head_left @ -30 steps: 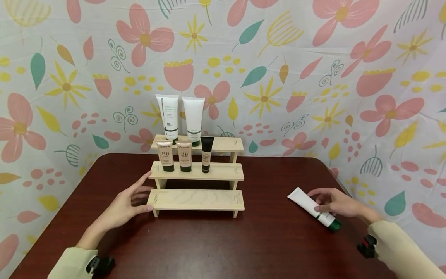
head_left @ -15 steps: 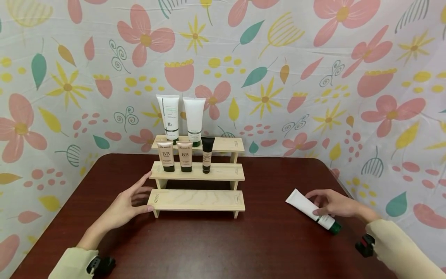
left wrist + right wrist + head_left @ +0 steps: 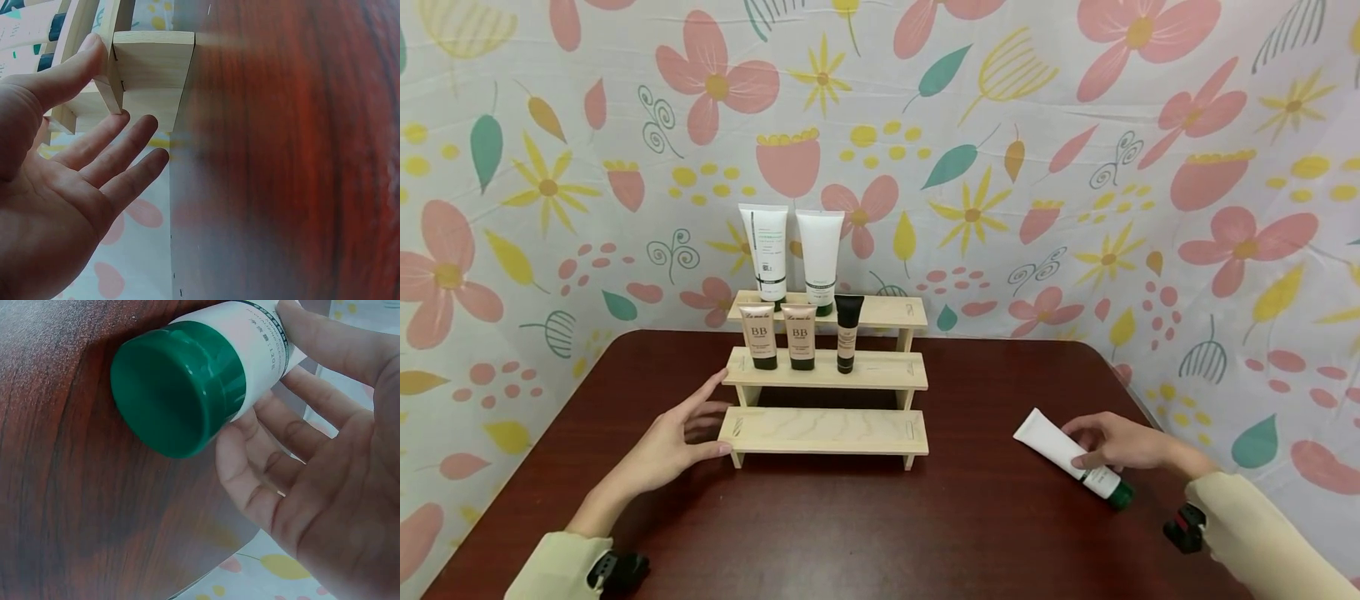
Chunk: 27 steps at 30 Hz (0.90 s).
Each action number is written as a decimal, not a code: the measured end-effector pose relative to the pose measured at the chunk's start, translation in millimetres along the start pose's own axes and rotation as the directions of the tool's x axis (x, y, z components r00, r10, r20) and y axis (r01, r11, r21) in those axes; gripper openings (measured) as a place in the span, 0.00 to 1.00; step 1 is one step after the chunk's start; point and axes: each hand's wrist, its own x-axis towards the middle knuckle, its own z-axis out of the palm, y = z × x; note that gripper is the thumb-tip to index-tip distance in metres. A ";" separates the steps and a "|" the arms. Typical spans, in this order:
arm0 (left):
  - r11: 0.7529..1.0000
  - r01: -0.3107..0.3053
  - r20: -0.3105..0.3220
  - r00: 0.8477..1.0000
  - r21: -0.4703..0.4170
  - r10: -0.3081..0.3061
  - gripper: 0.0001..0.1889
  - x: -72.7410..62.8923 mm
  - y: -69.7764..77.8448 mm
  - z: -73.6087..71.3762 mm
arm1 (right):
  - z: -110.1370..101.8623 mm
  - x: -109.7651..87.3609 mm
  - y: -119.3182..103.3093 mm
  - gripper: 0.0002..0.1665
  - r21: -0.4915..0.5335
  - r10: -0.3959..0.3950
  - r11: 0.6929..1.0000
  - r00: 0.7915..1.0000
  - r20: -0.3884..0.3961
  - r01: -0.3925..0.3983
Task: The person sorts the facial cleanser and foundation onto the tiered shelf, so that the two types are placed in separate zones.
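My right hand grips a white squeeze tube with a green cap at the right of the table. The tube lies slantwise, its flat end toward the shelf. In the right wrist view the green cap faces the camera, the thumb is on one side of the tube and the fingers curl at the other. At the left end of a three-step wooden shelf, my left hand rests with fingers spread. Its thumb touches the lowest step and its index fingertip the middle one; the left wrist view shows the other fingers loosely extended.
Two taller white tubes stand caps-down on the top step. On the middle step are two beige BB tubes and a slim tube with a black top. The dark red table meets a flowered cloth behind.
The right hand and the white tube have shifted very slightly left and down. The left hand stays at the shelf, and the tubes on the steps stand as before.
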 end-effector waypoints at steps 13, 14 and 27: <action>1.000 -0.003 -0.005 1.000 0.019 0.003 0.56 -3.1 1.1 1.2 | 1.7 1.9 0.6 0.27 -0.002 0.047 0.999 0.999 0.000 -0.047; 1.000 -0.001 -0.007 1.000 0.018 0.001 0.56 -3.3 0.7 1.4 | 1.9 1.9 0.6 0.27 -0.003 0.048 0.999 0.999 0.000 -0.048; 1.000 0.000 -0.001 1.000 0.010 0.000 0.57 0.0 -1.8 0.2 | 8.7 6.2 -1.6 0.17 -0.037 -0.026 0.999 0.999 0.030 0.027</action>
